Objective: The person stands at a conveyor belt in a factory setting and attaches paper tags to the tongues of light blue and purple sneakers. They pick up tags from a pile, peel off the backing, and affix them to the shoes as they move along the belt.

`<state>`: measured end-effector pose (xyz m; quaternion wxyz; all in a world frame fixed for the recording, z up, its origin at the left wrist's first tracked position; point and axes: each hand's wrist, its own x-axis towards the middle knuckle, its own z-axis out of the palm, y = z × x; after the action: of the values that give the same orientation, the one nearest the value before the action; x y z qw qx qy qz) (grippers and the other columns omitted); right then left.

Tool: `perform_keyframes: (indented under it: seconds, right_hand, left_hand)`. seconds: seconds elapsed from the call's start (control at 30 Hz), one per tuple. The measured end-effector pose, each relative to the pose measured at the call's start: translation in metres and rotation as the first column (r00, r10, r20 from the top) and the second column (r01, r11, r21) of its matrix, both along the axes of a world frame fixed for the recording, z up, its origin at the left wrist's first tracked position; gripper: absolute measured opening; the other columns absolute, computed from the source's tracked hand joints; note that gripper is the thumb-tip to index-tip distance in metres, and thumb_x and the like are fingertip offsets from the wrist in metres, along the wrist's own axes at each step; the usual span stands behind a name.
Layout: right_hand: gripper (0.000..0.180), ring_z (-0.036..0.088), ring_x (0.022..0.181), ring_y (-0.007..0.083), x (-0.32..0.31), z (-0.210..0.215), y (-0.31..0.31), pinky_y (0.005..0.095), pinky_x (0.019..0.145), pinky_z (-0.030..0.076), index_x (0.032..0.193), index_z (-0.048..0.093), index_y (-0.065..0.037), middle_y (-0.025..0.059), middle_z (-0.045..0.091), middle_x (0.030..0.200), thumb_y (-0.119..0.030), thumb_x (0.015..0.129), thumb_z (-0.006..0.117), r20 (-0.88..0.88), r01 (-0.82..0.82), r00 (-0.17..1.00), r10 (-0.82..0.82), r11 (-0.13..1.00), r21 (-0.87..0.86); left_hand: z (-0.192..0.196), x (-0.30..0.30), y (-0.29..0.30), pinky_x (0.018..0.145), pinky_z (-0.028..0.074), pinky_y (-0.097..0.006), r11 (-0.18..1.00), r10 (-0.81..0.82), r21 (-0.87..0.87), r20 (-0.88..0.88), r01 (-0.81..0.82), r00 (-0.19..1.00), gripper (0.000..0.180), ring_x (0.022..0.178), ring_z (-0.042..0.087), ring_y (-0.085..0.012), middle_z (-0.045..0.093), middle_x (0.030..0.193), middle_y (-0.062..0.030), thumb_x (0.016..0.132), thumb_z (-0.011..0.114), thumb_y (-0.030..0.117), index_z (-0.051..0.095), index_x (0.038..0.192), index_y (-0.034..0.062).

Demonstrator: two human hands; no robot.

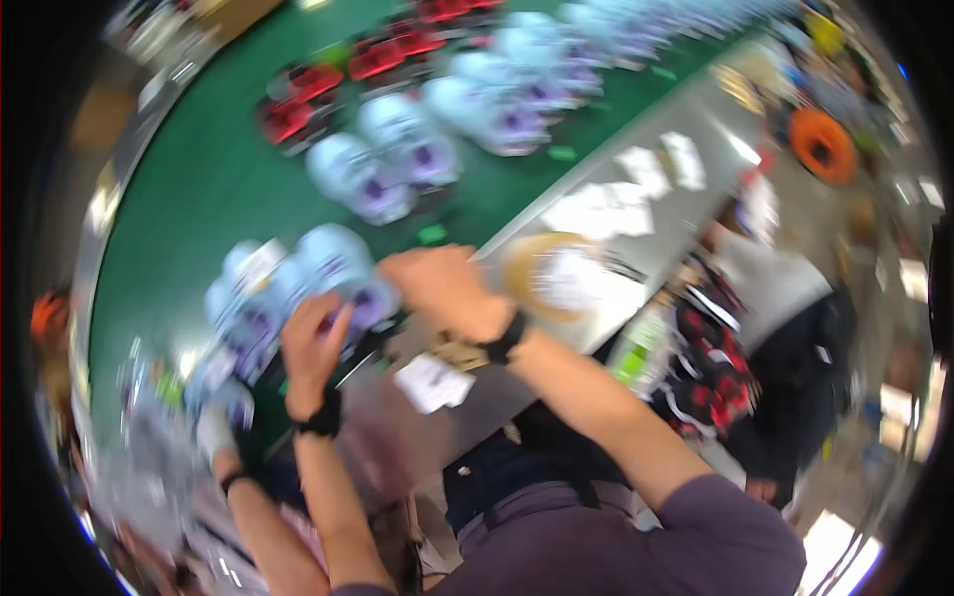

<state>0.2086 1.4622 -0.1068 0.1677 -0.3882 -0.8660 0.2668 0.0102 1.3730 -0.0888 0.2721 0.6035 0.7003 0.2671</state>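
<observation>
A light blue shoe with a purple lining (333, 253) stands on the green work surface, just beyond my hands. My left hand (310, 350) is at its near side, thumb and fingers apart, with nothing visible in them. My right hand (437, 285) is beside the shoe's right edge, its fingers curled inward; motion blur and the hand itself hide what they hold, if anything. Left of this shoe is another light blue shoe (234, 308) with a white paper on it. White paper tags (434, 383) lie on the metal ledge near my right forearm.
A co-worker's gloved hand (212, 429) reaches to a blue shoe at left. More blue shoes (407, 139) and red-and-black shoes (298, 104) line the green belt (189, 194). The metal ledge holds a tape roll (525, 278) and white papers (601, 211). Another person (785, 338) is at right.
</observation>
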Motion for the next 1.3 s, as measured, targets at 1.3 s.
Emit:
perform_keyframes:
  seconds: [1.3]
  right_hand:
    - [0.028, 0.062, 0.089, 0.0161, -0.087, -0.013, 0.036, 0.0270, 0.083, 0.051, 0.113, 0.056, 0.006, 0.0118, 0.061, 0.101, -0.008, 0.089, 0.056, -0.441, -0.366, 0.771, -0.460, 0.247, -0.897]
  left_hand:
    - [-0.037, -0.052, 0.008, 0.076, 0.052, -0.027, 0.853, 0.402, -0.320, 0.906, -0.411, 0.129, 0.022, 0.081, 0.062, -0.0162, 0.063, 0.091, -0.0107, 0.087, 0.059, 0.007, 0.059, 0.105, -0.0071]
